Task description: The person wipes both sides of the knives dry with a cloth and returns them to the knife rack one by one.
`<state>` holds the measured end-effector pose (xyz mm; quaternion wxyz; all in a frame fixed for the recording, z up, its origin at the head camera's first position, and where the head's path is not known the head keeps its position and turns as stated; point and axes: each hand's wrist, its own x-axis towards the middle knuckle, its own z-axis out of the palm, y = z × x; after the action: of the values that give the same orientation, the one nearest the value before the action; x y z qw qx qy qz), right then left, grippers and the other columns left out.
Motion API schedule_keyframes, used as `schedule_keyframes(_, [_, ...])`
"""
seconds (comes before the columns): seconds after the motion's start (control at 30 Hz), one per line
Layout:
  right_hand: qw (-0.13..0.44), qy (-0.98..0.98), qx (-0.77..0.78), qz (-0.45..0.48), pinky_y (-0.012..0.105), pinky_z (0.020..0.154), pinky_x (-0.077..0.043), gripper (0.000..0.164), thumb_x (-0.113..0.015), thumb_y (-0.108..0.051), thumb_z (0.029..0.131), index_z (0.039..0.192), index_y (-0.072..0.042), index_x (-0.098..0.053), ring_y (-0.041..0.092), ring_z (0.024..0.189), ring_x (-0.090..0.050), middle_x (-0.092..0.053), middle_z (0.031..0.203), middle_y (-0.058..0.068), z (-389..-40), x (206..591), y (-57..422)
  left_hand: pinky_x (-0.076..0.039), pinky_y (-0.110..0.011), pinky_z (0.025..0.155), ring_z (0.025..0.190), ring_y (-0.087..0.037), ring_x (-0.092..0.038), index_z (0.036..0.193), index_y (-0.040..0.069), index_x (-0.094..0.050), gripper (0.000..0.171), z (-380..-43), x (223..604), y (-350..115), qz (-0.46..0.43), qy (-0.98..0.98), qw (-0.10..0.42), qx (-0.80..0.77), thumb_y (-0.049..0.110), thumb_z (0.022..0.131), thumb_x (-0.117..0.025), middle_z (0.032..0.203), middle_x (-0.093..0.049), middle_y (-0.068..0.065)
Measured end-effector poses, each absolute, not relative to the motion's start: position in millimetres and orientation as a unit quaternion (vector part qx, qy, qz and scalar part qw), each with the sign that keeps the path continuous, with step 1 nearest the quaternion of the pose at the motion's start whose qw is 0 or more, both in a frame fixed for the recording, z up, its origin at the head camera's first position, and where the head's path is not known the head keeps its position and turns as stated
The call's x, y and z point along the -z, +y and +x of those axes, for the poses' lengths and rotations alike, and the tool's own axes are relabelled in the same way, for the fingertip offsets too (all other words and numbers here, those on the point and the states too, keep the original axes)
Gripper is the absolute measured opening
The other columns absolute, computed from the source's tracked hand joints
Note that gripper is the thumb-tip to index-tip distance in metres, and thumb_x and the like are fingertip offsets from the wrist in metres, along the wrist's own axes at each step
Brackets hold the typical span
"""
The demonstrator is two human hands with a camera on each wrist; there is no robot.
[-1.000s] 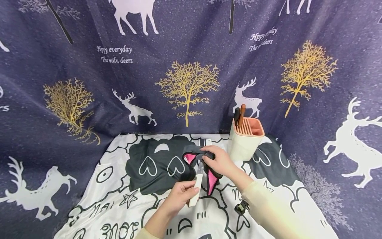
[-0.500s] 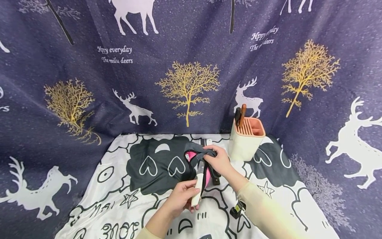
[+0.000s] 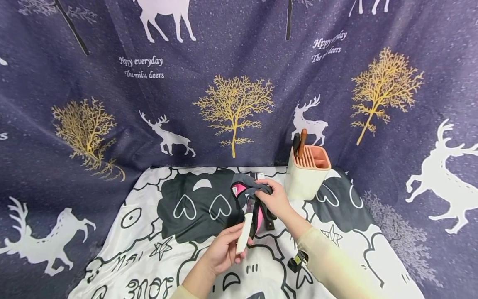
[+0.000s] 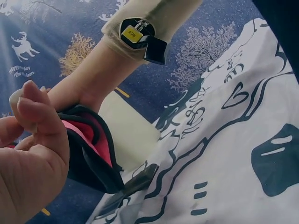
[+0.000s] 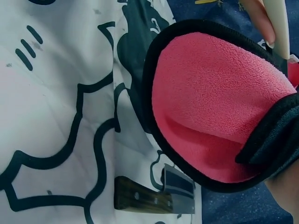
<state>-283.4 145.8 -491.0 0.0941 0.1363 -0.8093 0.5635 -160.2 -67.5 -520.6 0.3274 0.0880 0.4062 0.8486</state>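
In the head view my left hand point(image 3: 224, 249) holds a knife by its white handle point(image 3: 244, 236), pointing away from me. My right hand point(image 3: 275, 200) pinches a cloth point(image 3: 244, 181), dark grey on one side and pink on the other, folded over the knife's blade point(image 3: 250, 205). Most of the blade is hidden under it. In the right wrist view the cloth's pink face point(image 5: 210, 88) with black edging hangs wide, beside the white handle point(image 5: 279, 28). A cleaver with a dark wooden handle point(image 5: 140, 196) lies on the patterned sheet below the cloth.
A white knife block point(image 3: 307, 180) with a coral slotted top stands at the back right, with a black handle point(image 3: 296, 144) and a brown handle point(image 3: 303, 143) in it. A white-handled item point(image 3: 260, 176) lies behind the cloth. A patterned curtain point(image 3: 179, 108) hangs behind.
The cloth's hanging pink corner has drawn in beside the knife, uncovering the cleaver's handle. My left hand has tilted the knife's handle slightly, its fingers loosening underneath. My right hand keeps its pinch.
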Motion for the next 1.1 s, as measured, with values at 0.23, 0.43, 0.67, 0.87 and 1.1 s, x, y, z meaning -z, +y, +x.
schedule_keyframes(0.23, [0.095,-0.823,-0.542,0.143,0.019,0.08,-0.053,0.031,-0.075,-0.013,0.089,0.12,-0.015,-0.073,0.011,0.093,-0.066,-0.072,0.123,0.013,-286,482,159,-0.05,-0.014,0.048,0.061,-0.004,-0.066,0.159,0.007,-0.03,0.05,-159,523,-71,0.094,0.381,0.321,-0.862,0.021,0.112,-0.038,0.093,-0.069,0.002])
schedule_keyframes(0.43, [0.128,-0.826,-0.526,0.159,0.018,0.083,-0.052,0.033,-0.077,-0.013,0.088,0.12,-0.015,-0.074,0.021,0.102,-0.068,-0.073,0.125,0.013,-277,453,171,-0.049,-0.015,0.05,0.062,-0.004,-0.065,0.162,0.009,-0.024,0.055,-160,523,-77,0.071,0.388,0.305,-0.867,0.024,0.112,-0.04,0.094,-0.069,0.003])
schedule_keyframes(0.67, [0.177,-0.832,-0.445,0.279,0.024,0.098,-0.051,0.031,-0.078,-0.01,0.085,0.115,-0.017,-0.075,0.024,0.112,-0.068,-0.074,0.12,0.007,-257,433,170,-0.048,-0.014,0.05,0.062,-0.004,-0.066,0.139,0.019,-0.051,0.03,-167,520,-83,0.061,0.389,0.273,-0.878,0.026,0.112,-0.04,0.091,-0.07,0.004])
schedule_keyframes(0.87, [0.191,-0.842,-0.304,0.404,0.039,0.093,-0.058,0.041,-0.072,-0.012,0.083,0.123,-0.02,-0.072,0.02,0.11,-0.07,-0.072,0.123,0.003,-228,429,156,-0.049,-0.015,0.053,0.064,-0.002,-0.065,0.114,0.021,-0.058,0.022,-170,519,-82,0.087,0.384,0.255,-0.883,0.025,0.113,-0.036,0.088,-0.071,0.007])
schedule_keyframes(1.1, [0.183,-0.855,-0.162,0.457,0.037,0.079,-0.06,0.038,-0.07,-0.007,0.077,0.111,-0.023,-0.077,0.016,0.097,-0.072,-0.072,0.117,-0.003,-210,421,148,-0.046,-0.016,0.052,0.061,-0.002,-0.06,0.122,0.025,-0.064,0.023,-171,520,-79,0.051,0.403,0.233,-0.883,0.03,0.11,-0.045,0.088,-0.072,0.008])
